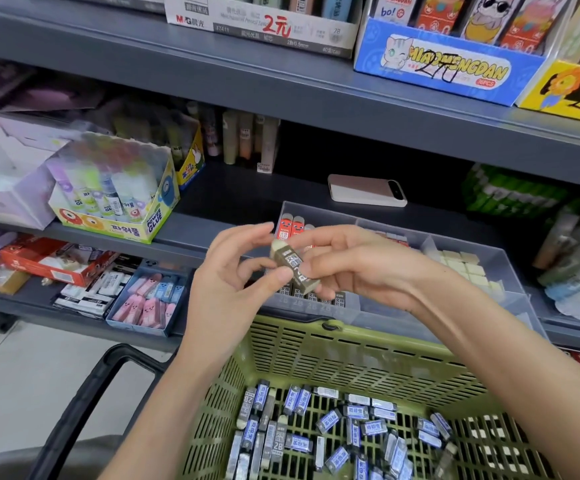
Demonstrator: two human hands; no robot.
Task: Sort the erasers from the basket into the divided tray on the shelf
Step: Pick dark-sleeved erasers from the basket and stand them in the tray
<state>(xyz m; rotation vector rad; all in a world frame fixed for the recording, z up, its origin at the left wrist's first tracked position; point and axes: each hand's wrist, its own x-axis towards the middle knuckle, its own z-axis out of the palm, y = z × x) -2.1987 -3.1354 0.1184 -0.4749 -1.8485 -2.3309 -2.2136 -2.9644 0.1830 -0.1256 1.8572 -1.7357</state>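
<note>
Clearly the step in hand is placing the dark-sleeved eraser (293,268) into its proper section of the clear divided tray (489,252) on the shelf (240,199). To do it well, I judge, one hand should let go so the other can carry it down alone. Match it to the row of dark-sleeved erasers (311,301) standing in the near left compartment, directly under the hands. It does not belong with the red erasers (290,228) behind them or the cream cubes (468,268) in the right section. Slot it in upright, turned like its neighbours, without tipping the row.

The eraser is in the air above the tray's left side, tilted, pale end uppermost. The left hand (233,271) rises from the lower left; its thumb presses on the sleeve's face and its forefinger reaches toward the pale end, the other fingers loosely spread. The right hand (351,268) comes in from the right, its fingers (319,239) curled round the eraser's lower end. Both hands thus pinch the one eraser. Below them the green basket (351,344) holds many blue-sleeved erasers (354,427), so I judge the sorting far from done.
</note>
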